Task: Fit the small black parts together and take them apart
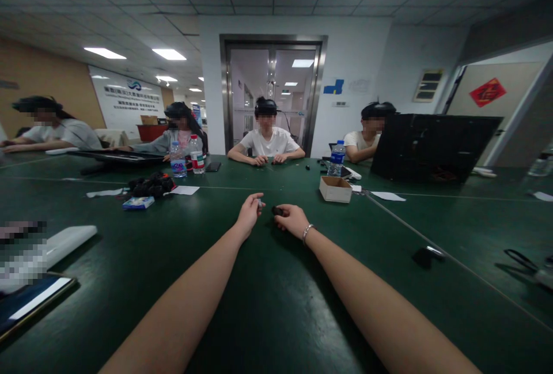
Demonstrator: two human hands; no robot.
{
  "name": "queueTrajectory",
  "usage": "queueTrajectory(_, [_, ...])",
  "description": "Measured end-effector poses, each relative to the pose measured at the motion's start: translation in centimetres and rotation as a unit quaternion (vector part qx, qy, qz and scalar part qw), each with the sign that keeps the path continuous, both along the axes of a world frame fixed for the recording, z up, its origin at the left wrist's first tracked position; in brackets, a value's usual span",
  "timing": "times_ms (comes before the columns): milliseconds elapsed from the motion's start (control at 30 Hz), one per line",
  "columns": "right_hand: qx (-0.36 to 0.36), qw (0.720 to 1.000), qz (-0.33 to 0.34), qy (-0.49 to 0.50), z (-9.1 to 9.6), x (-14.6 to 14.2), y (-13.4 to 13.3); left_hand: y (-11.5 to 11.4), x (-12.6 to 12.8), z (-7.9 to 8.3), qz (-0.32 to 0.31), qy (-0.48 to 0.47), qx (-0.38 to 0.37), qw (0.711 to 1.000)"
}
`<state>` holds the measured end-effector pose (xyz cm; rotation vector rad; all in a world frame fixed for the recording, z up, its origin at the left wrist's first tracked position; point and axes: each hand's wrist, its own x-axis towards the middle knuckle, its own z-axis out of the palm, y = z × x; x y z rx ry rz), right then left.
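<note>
My left hand (247, 216) is closed over the green table, its fingers around a small light-grey piece (260, 204) whose kind is too small to make out. Just to the right, my right hand (294, 222), with a silver bracelet (307, 234) at the wrist, pinches a small dark round object (277, 211). A narrow gap separates the two hands, and the held pieces do not touch each other. Palm and fingertips are partly hidden on both sides.
Beyond my hands stand an open cardboard box (336, 189) and a water bottle (337, 159). Left are black cables (151, 184), a blue packet (138, 203), two bottles and a phone (37, 305). A large black monitor (436, 146) stands right. Several people sit around the table (276, 316).
</note>
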<state>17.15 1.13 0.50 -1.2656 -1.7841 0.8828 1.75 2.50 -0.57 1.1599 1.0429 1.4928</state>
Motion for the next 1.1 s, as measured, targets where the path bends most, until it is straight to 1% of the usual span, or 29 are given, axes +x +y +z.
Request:
queueTrajectory(133, [0.000, 1.000, -0.021, -0.004, -0.4, 0.1, 0.4, 0.1, -0.4, -0.5, -0.053, -0.020, -0.003, 0.998])
queueTrajectory(300, [0.011, 0.999, -0.033, -0.003, -0.7, 0.0, 0.6, -0.9, 0.0, -0.1, -0.077, 0.003, 0.005, 0.997])
queueTrajectory(433, [0.042, 0.998, -0.044, -0.030, -0.9, 0.0, 0.6, -1.3, 0.0, 0.2, -0.072, 0.023, 0.015, 0.997])
queueTrajectory(567, [0.054, 0.997, -0.052, -0.033, -1.1, 0.0, 0.8, -1.1, -0.1, 0.1, -0.069, 0.040, 0.025, 0.996])
queueTrajectory(733, [0.043, 0.998, -0.036, 0.031, -1.2, -0.1, 0.7, -1.2, -0.1, 0.0, -0.057, 0.017, 0.019, 0.998])
queueTrajectory(900, [0.008, 0.994, -0.013, 0.112, -0.6, -0.2, 0.3, -1.1, -0.1, 0.0, -0.047, 0.033, 0.023, 0.998])
queueTrajectory(1000, [0.010, 0.991, -0.006, 0.132, -0.4, -0.1, 0.2, -0.7, -0.2, -0.3, -0.035, 0.042, 0.020, 0.998])
queueTrajectory(1100, [0.014, 0.991, -0.007, 0.136, -0.4, 0.0, 0.2, -0.2, -0.3, -0.7, -0.006, 0.048, 0.022, 0.999])
